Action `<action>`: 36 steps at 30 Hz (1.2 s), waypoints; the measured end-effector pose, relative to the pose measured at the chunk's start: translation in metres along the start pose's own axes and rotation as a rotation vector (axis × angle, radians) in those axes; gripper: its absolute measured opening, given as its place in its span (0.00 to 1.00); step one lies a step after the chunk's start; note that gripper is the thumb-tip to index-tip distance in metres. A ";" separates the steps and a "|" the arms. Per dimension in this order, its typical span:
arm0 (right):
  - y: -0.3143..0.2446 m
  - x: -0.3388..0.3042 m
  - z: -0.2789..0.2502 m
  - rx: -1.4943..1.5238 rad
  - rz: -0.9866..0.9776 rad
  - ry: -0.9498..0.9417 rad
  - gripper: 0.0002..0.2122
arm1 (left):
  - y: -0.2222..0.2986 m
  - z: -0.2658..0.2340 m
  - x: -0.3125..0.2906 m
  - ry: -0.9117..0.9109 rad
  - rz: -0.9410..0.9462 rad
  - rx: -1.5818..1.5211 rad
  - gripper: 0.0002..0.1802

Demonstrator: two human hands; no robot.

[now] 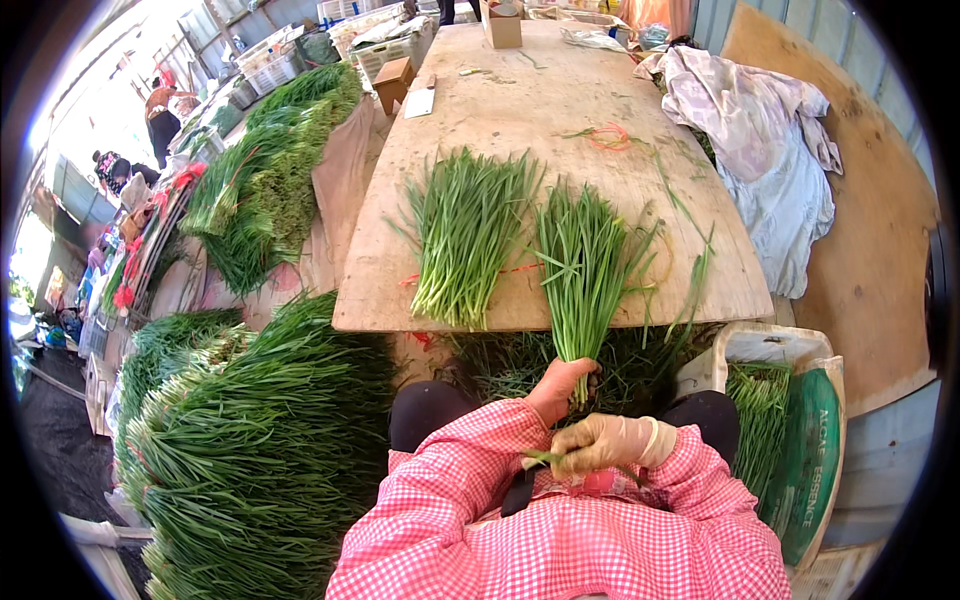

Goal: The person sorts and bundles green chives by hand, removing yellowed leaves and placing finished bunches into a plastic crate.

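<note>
My left hand [556, 392] is wrapped round the stem ends of a bunch of garlic chives [588, 265]. The leaves of that bunch point away from me over the table's near edge. Just below it, close to my body, my right hand [600, 446] wears a pale glove and is closed on a few loose chive leaves [543, 457], whose green ends stick out at its left. A second bunch of chives [465, 235] lies on the wooden table [400, 240], left of the held one. An orange-red strip [524, 268] shows beside and partly under it.
Large chive heaps [260, 450] rise at my left, with a longer pile [285, 160] farther back. A white crate [755, 345] at my right holds chives and a green bag [808, 470]. Cloths [750, 130] hang over the table's right edge. Cardboard boxes [503, 28] stand beyond; two people are far left.
</note>
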State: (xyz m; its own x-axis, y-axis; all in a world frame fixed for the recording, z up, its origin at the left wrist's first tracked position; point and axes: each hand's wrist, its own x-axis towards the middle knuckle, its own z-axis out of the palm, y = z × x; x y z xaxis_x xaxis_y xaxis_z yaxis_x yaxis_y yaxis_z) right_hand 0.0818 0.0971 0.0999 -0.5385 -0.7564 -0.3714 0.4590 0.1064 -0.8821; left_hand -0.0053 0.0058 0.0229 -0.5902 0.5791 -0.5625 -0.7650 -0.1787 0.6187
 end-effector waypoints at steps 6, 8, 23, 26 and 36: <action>0.015 0.009 -0.008 -0.301 -0.009 0.100 0.12 | 0.018 -0.011 0.003 -0.165 -0.055 -0.223 0.09; 0.058 0.026 -0.036 -1.119 0.470 0.379 0.20 | 0.025 -0.010 -0.006 -0.231 -0.042 -0.271 0.11; 0.046 0.013 -0.092 0.305 -0.382 0.797 0.18 | 0.012 -0.014 -0.012 -0.414 -0.154 -0.379 0.22; 0.047 0.017 -0.090 0.544 -0.396 0.815 0.14 | 0.007 -0.017 -0.010 -0.372 -0.166 -0.430 0.24; 0.042 0.020 -0.083 0.612 -0.514 0.759 0.16 | 0.003 -0.024 -0.007 -0.362 -0.153 -0.398 0.17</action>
State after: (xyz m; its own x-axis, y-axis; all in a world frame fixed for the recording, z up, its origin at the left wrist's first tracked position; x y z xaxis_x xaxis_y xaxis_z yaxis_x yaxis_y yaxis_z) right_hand 0.0314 0.1405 0.0317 -0.9634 -0.0036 -0.2680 0.2157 -0.6039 -0.7673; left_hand -0.0093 -0.0175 0.0154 -0.3925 0.8455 -0.3622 -0.9147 -0.3173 0.2504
